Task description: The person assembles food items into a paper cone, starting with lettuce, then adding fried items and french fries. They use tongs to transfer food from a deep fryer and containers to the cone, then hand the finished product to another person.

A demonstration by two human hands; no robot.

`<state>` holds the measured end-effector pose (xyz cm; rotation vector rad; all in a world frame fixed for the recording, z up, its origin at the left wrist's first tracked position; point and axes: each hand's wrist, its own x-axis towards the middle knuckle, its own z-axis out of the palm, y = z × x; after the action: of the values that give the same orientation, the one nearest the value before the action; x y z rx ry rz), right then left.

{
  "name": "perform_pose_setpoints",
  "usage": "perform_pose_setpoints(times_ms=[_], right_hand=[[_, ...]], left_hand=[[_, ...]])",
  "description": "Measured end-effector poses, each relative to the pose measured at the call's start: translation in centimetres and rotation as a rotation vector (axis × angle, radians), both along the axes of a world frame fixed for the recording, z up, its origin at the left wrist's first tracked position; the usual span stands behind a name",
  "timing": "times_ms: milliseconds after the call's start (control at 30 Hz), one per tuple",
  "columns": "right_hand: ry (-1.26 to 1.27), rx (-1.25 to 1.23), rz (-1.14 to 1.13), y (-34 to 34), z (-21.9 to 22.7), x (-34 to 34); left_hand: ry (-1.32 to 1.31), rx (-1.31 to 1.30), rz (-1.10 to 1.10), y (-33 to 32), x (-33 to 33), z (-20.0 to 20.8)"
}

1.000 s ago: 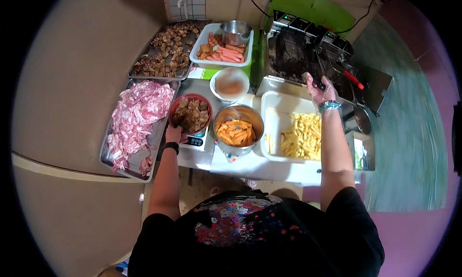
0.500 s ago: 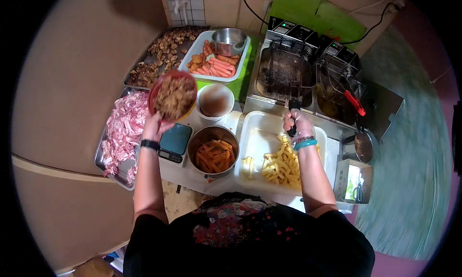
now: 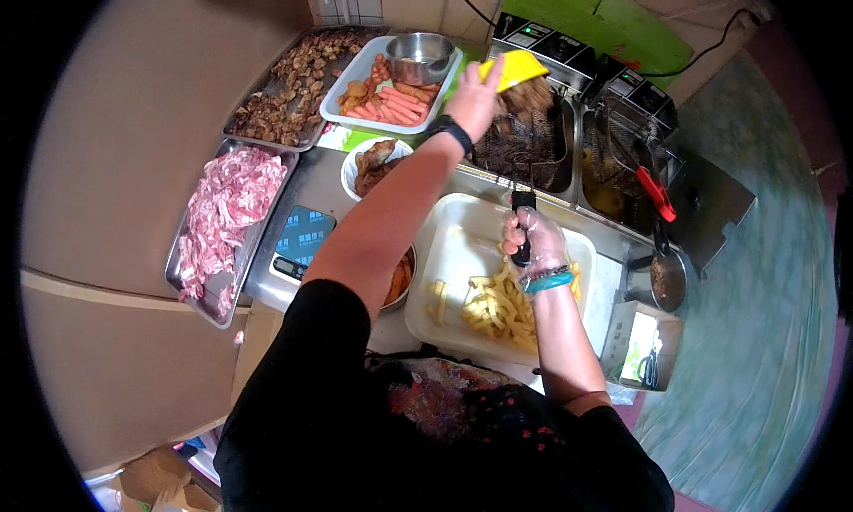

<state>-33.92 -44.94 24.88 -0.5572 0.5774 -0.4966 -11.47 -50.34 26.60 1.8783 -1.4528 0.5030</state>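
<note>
My left hand point(image 3: 475, 103) reaches across to the far side and grips a yellow bowl point(image 3: 515, 68) by its edge. The bowl is tipped, and brown meat pieces point(image 3: 531, 98) spill from it over the wire fryer basket point(image 3: 524, 143) in the left fryer well. In a clear plastic glove, my right hand point(image 3: 539, 243) is closed around the basket's black handle point(image 3: 522, 205). Below that hand stands a white tub point(image 3: 427, 276) with pale potato fries point(image 3: 498, 312) in it. My left forearm hides much of the steel pot point(image 3: 404, 297) of orange sticks.
Raw sliced meat point(image 3: 233, 192) and browned pieces point(image 3: 298, 81) fill metal trays at left. A tray of sausages point(image 3: 395, 106), a white bowl point(image 3: 351, 181) and a scale point(image 3: 302, 232) stand nearby. A second fryer point(image 3: 613, 179) and red-handled tongs point(image 3: 655, 194) are at right.
My left hand has carried the bowl from above the scale rightward to the fryer and tipped it, so the meat falls out. My right hand still grips the basket handle.
</note>
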Motion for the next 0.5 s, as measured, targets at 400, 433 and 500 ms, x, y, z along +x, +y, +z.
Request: perform_pose_setpoints(times_ms=[400, 433, 500], right_hand=[[0.235, -0.049, 0.048, -3.6, -4.2, 0.2], [0.372, -0.212, 0.036, -2.7, -3.9, 0.6], [0.709, -0.513, -0.034, -1.9, -2.7, 0.3]], left_hand=[[0.937, -0.355, -0.014, 10.2, 0.6, 2.3], [0.735, -0.339, 0.191, 11.7, 1.1, 0.1], [0.898, -0.521, 0.15, 17.0, 2.6, -1.0]])
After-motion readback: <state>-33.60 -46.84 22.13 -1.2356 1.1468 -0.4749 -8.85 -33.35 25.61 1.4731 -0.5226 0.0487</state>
